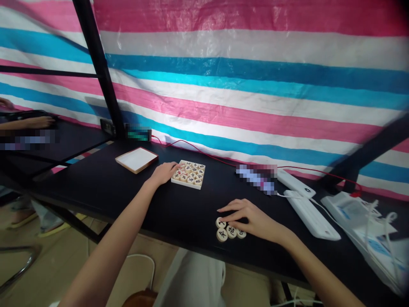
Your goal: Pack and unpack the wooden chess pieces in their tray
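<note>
My left hand (164, 173) rests at the left edge of a shallow white box (187, 184), its fingers stretched out and the fingertips touching the box's upper left corner. Rows of round Chinese chess pieces (191, 175) fill the box, some marked in red and others in black. Nearer the table's front edge, my right hand (249, 216) hovers low over a small group of loose Chinese chess pieces (221, 234). Its fingers are spread, with fingertips at the upper pieces; the hand partly covers the group's right side.
A box lid (137, 159) with a white inside lies left of my left hand. Two white power banks (311, 214), a blurred phone (255, 179), a red cable (204, 152) and plastic packaging (358, 221) occupy the right side. Another person's hand (41, 122) is at the far-left table.
</note>
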`<state>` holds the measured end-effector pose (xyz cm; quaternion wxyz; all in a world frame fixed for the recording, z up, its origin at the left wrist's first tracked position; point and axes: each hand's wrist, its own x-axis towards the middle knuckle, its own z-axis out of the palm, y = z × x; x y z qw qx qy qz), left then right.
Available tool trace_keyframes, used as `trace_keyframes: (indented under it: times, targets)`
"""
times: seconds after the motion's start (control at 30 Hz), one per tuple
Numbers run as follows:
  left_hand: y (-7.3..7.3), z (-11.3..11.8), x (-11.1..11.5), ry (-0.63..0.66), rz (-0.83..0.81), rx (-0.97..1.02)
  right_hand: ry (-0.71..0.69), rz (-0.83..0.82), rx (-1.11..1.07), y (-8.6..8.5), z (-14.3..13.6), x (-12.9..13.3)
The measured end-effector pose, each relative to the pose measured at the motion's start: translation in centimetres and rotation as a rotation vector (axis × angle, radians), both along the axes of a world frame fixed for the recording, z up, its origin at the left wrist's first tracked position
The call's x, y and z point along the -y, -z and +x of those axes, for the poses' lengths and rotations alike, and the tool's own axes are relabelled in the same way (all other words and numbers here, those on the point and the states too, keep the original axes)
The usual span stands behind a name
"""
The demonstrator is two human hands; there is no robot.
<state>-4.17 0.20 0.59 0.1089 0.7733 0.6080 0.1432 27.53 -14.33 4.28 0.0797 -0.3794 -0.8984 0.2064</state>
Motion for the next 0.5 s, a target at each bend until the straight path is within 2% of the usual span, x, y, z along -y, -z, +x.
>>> trace_keyframes:
  times: [0.3, 0.5]
  targets:
    - [0.1, -0.1, 0.0, 0.011, 0.006, 0.003, 0.049, 0.216, 0.065, 0.5, -0.1, 0.1]
    - [0.4, -0.1, -0.3, 0.015, 0.019, -0.010, 0.021, 0.295, 0.025, 1.3, -2.0, -2.5]
